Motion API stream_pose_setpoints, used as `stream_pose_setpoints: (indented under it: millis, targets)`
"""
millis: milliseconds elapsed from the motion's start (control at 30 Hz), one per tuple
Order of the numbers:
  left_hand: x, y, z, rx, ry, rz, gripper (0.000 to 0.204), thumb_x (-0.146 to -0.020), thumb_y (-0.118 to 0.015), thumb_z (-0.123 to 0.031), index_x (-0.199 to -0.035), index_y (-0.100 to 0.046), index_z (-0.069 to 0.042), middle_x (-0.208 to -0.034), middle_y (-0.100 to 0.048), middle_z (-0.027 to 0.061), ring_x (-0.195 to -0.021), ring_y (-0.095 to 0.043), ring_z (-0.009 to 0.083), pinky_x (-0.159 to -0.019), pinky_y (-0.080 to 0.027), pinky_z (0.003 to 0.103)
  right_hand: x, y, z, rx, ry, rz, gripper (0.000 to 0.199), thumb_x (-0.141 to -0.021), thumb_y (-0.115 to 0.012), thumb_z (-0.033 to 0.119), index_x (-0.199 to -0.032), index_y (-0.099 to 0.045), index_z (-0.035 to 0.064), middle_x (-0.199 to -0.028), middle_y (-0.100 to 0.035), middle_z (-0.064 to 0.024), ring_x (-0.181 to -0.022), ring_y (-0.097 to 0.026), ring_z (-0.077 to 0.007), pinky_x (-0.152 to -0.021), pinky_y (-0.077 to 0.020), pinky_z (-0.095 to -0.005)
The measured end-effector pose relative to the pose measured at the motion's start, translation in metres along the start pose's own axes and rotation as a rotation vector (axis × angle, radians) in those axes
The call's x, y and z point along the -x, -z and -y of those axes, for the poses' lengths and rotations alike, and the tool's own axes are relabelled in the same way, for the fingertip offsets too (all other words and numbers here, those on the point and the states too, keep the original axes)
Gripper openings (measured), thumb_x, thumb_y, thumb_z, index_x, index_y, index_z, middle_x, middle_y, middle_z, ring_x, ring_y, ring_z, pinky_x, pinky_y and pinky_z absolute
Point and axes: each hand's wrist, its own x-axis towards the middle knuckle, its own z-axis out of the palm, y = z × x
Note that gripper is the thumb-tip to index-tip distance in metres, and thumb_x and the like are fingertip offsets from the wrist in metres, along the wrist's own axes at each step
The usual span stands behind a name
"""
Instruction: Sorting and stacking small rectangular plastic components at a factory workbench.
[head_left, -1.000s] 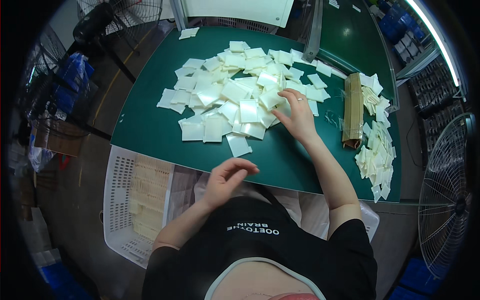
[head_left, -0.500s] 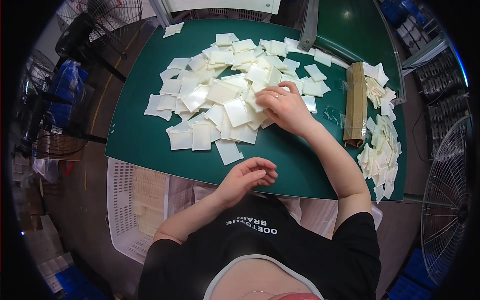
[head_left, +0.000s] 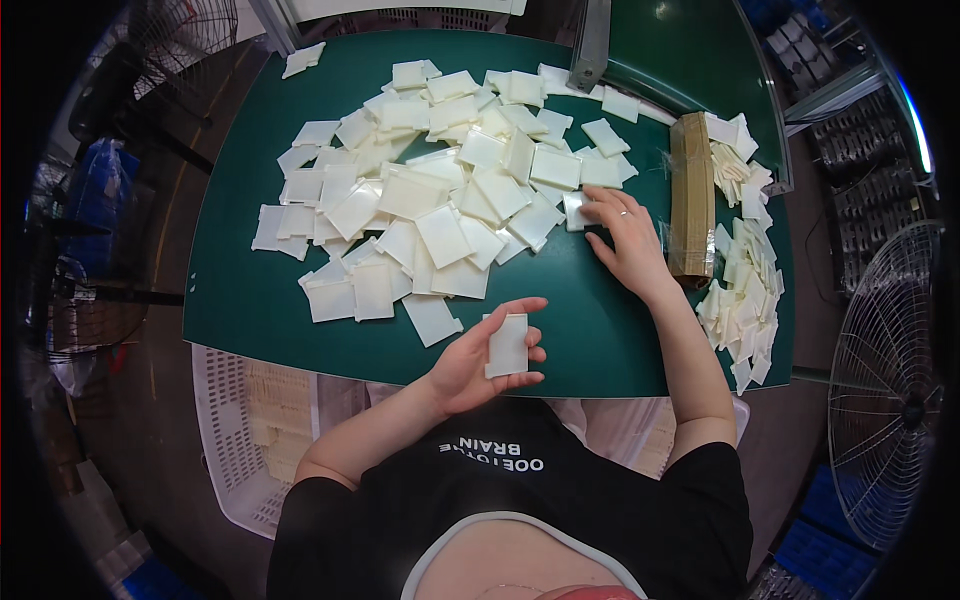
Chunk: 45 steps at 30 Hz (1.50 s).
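Observation:
In my left hand (head_left: 462,372), near the table's front edge, lies a flat cream-white plastic plate (head_left: 508,345). My fingers curl round its far side and hold it against the palm. My right hand (head_left: 630,248) is at the right end of a large loose pile of similar plates (head_left: 415,190). Its thumb and fingers are apart, with the fingertips at the edge of a small white plate (head_left: 576,211) that lies flat on the green table (head_left: 560,300). Whether the fingertips press on that plate is hard to see.
A long brown cardboard piece (head_left: 691,200) stands right of my right hand. Beyond it lies another heap of thin white pieces (head_left: 745,300). White perforated baskets (head_left: 222,430) sit below the front edge. A large fan (head_left: 890,390) stands at the right, with other fans at the left.
A plate now lies in my left hand, which held nothing before. My right hand has left the middle of the pile and moved right, to a plate at its edge. The view has shifted slightly.

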Motion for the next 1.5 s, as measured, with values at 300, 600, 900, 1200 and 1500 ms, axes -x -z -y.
stream_pose_setpoints:
  millis: [300,600,900,1200,1500]
  targets:
    - [-0.023,-0.023,-0.006,-0.111,-0.018,-0.153,0.058,-0.108,-0.028,-0.05,-0.155,-0.027,-0.017,-0.142,-0.048,0.0126,-0.132,-0.049,0.0289,-0.107,-0.048,0.052,-0.001,0.028,0.027,-0.083,0.155,0.066,0.021,-0.074,-0.068,0.003,-0.092,-0.062,0.0099,-0.105,-0.067,-0.0043,-0.102,-0.063,-0.0267,-0.093,-0.045,-0.0409]
    - [-0.048,-0.008,-0.004,-0.111,-0.051,-0.073,0.061,-0.104,-0.029,-0.058,-0.155,-0.025,-0.026,-0.125,-0.057,0.011,-0.117,-0.059,0.0269,-0.101,-0.052,0.05,-0.038,-0.005,-0.038,-0.071,-0.025,-0.038,0.035,-0.077,-0.066,-0.002,-0.11,-0.061,0.009,-0.117,-0.065,-0.0091,-0.12,-0.056,-0.0293,-0.101,-0.0414,-0.0415]
    - [-0.047,-0.015,-0.003,-0.027,-0.161,-0.115,0.049,-0.108,-0.026,-0.047,-0.149,-0.028,-0.02,-0.147,-0.043,0.0163,-0.137,-0.045,0.0352,-0.111,-0.043,0.055,-0.011,0.018,-0.004,-0.186,-0.388,0.146,0.045,-0.069,-0.084,0.011,-0.098,-0.05,0.0048,-0.101,-0.055,-0.0129,-0.097,-0.061,-0.0341,-0.08,-0.05,-0.0429]
    - [-0.038,-0.009,-0.007,0.088,-0.179,-0.009,0.05,-0.109,-0.034,-0.039,-0.154,-0.02,-0.023,-0.15,-0.036,0.0132,-0.14,-0.039,0.03,-0.114,-0.036,0.062,-0.007,0.05,0.105,-0.192,0.138,0.207,0.041,-0.076,-0.079,0.021,-0.112,-0.062,0.0096,-0.092,-0.062,-0.0079,-0.082,-0.066,-0.0267,-0.069,-0.0524,-0.0383]
    - [-0.041,0.003,-0.005,-0.084,-0.1,-0.004,0.048,-0.107,-0.047,-0.022,-0.151,-0.027,-0.021,-0.128,-0.051,0.01,-0.118,-0.056,0.0232,-0.105,-0.051,0.052,-0.091,-0.033,-0.064,0.229,-0.573,-0.059,0.039,-0.08,-0.079,0.033,-0.103,-0.065,0.0039,-0.1,-0.07,-0.0135,-0.099,-0.066,-0.0319,-0.084,-0.0529,-0.0426]
